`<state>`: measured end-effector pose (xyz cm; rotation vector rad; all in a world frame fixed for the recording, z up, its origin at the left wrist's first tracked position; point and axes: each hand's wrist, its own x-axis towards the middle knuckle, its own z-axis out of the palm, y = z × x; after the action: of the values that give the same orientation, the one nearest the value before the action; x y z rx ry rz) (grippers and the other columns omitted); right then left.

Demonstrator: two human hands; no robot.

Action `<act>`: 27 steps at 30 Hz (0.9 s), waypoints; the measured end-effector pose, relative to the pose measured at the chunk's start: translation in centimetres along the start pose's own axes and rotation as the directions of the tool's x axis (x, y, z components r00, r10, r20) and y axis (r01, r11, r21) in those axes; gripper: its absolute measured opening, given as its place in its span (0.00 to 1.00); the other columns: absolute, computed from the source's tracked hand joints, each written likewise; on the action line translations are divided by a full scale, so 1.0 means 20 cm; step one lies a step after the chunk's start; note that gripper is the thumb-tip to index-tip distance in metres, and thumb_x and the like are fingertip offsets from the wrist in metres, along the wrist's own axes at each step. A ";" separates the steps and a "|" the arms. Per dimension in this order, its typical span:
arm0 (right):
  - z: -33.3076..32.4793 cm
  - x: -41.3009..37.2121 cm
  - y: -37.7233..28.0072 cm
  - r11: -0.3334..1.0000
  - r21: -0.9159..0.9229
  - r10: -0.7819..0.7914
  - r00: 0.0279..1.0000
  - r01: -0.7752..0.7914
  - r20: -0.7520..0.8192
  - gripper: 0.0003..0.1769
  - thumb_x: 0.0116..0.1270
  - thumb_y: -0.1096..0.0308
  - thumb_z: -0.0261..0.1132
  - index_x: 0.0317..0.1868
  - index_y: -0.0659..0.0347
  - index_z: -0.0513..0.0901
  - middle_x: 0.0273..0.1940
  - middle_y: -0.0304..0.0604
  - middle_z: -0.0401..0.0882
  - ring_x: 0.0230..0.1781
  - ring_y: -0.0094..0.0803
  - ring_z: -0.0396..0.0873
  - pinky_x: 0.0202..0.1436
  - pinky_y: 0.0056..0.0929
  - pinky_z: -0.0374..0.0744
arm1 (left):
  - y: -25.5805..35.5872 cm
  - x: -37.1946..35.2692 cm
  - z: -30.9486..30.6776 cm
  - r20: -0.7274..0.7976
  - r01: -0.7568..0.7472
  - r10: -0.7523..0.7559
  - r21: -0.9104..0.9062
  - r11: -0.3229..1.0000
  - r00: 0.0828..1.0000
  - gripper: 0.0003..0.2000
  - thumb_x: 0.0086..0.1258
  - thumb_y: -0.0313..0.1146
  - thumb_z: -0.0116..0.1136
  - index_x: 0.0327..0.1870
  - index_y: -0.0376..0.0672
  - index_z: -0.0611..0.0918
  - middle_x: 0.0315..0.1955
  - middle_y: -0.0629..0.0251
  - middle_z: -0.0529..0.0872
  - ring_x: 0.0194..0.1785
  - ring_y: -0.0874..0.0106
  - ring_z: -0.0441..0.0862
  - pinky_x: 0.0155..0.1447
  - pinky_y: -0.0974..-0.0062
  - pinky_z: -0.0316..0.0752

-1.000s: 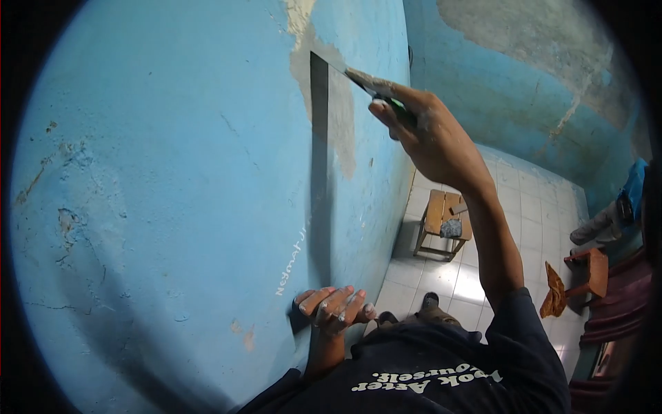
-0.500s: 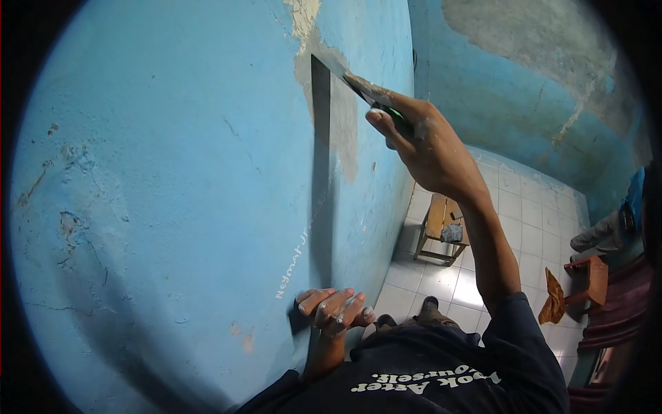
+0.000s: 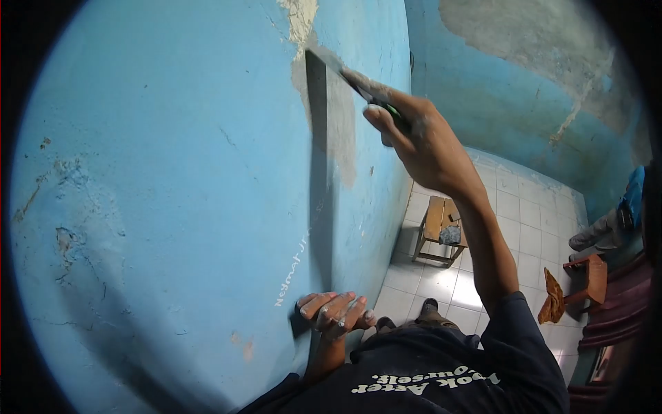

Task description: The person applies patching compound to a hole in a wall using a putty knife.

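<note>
My right hand [image 3: 417,134] is closed round a scraper with a green handle, its forefinger stretched along the blade [image 3: 329,62]. The blade's tip touches the blue wall [image 3: 186,172] at the upper end of a grey plastered patch [image 3: 341,131], just below bare cream-coloured plaster [image 3: 300,21]. Low by the wall is my left hand [image 3: 336,312], fingers apart and loosely curled, smeared with white material, with nothing visible in it. A long dark shadow runs down the wall beneath the blade.
On the tiled floor [image 3: 527,241] stands a wooden stool [image 3: 434,219] with a grey lump [image 3: 449,235] on it. An orange-brown chair [image 3: 587,283] is at the right, with a person [image 3: 610,224] partly visible behind it. Cracks and chips mark the wall at left.
The blade and my right hand have shifted slightly up and left in view. My left hand has barely moved, its fingers a little differently spread.
</note>
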<state>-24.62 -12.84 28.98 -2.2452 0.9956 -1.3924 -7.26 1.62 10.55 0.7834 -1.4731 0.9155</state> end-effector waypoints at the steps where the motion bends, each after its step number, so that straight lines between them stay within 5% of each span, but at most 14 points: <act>1: 0.00 0.01 0.01 0.995 0.086 0.041 0.999 -0.043 0.019 0.26 0.77 0.50 0.56 0.68 0.55 0.76 0.16 0.37 0.69 0.14 0.22 0.64 0.20 0.30 0.64 | 0.00 0.00 0.00 -0.014 -0.003 0.003 -0.006 1.000 1.000 0.09 0.69 0.53 0.56 0.32 0.63 0.80 0.26 0.82 0.78 0.43 0.71 0.69 0.44 0.70 0.64; 5: 0.02 -0.01 -0.01 0.996 0.060 0.067 0.998 -0.067 0.000 0.27 0.77 0.50 0.56 0.67 0.57 0.76 0.17 0.37 0.69 0.14 0.22 0.64 0.20 0.30 0.64 | -0.02 0.01 0.00 -0.015 -0.080 0.080 0.000 0.997 0.997 0.06 0.63 0.43 0.54 0.29 0.57 0.77 0.23 0.76 0.76 0.40 0.69 0.70 0.40 0.71 0.63; 9: 0.02 0.02 0.02 0.993 0.112 0.047 0.999 -0.048 0.006 0.28 0.77 0.49 0.57 0.66 0.60 0.76 0.17 0.37 0.70 0.15 0.22 0.65 0.20 0.29 0.65 | -0.03 0.02 0.04 -0.079 -0.082 0.082 0.002 0.997 0.993 0.06 0.64 0.44 0.54 0.29 0.57 0.77 0.23 0.76 0.77 0.39 0.69 0.71 0.39 0.71 0.64; 11: 0.05 -0.02 0.02 0.984 0.155 0.094 0.996 -0.093 0.006 0.28 0.77 0.50 0.57 0.66 0.61 0.77 0.17 0.37 0.70 0.15 0.22 0.64 0.21 0.29 0.64 | -0.03 0.00 -0.01 0.004 -0.106 0.106 0.012 0.994 0.994 0.07 0.65 0.45 0.54 0.29 0.56 0.77 0.24 0.76 0.77 0.38 0.69 0.71 0.38 0.71 0.64; 13: 0.10 -0.02 0.07 0.987 0.132 -0.086 0.993 0.097 -0.086 0.28 0.76 0.50 0.58 0.66 0.61 0.77 0.16 0.36 0.68 0.17 0.23 0.65 0.22 0.29 0.65 | -0.04 -0.01 0.00 -0.014 -0.113 0.113 0.014 0.993 0.993 0.07 0.65 0.45 0.53 0.29 0.56 0.77 0.24 0.76 0.77 0.38 0.69 0.71 0.37 0.71 0.64; 15: 0.08 0.08 0.05 0.988 0.151 -0.017 0.994 0.033 -0.105 0.27 0.76 0.50 0.58 0.66 0.61 0.77 0.18 0.39 0.72 0.18 0.24 0.67 0.24 0.30 0.67 | -0.01 -0.03 -0.03 -0.004 -0.106 0.106 0.000 0.994 0.994 0.08 0.65 0.45 0.53 0.29 0.56 0.77 0.24 0.76 0.78 0.37 0.69 0.71 0.37 0.70 0.64; 17: 0.04 0.11 0.01 0.996 0.083 0.049 0.996 -0.043 -0.078 0.27 0.76 0.51 0.59 0.65 0.61 0.78 0.25 0.48 0.82 0.20 0.28 0.70 0.29 0.34 0.71 | 0.00 -0.07 -0.08 0.149 -0.009 0.006 0.025 1.000 0.989 0.09 0.71 0.54 0.54 0.34 0.64 0.79 0.33 0.84 0.79 0.46 0.73 0.69 0.49 0.69 0.63; 27: 0.12 0.00 0.08 0.998 0.057 -0.032 0.996 0.037 -0.080 0.23 0.78 0.56 0.57 0.67 0.58 0.77 0.25 0.53 0.81 0.16 0.30 0.67 0.25 0.33 0.69 | 0.01 -0.24 -0.16 0.261 0.024 -0.037 0.051 0.998 0.965 0.10 0.70 0.56 0.54 0.35 0.66 0.80 0.32 0.86 0.80 0.46 0.75 0.70 0.51 0.66 0.62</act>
<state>-23.10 -14.08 26.86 -2.1902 0.9324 -1.5156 -5.40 4.32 5.85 0.9897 -1.6680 0.8503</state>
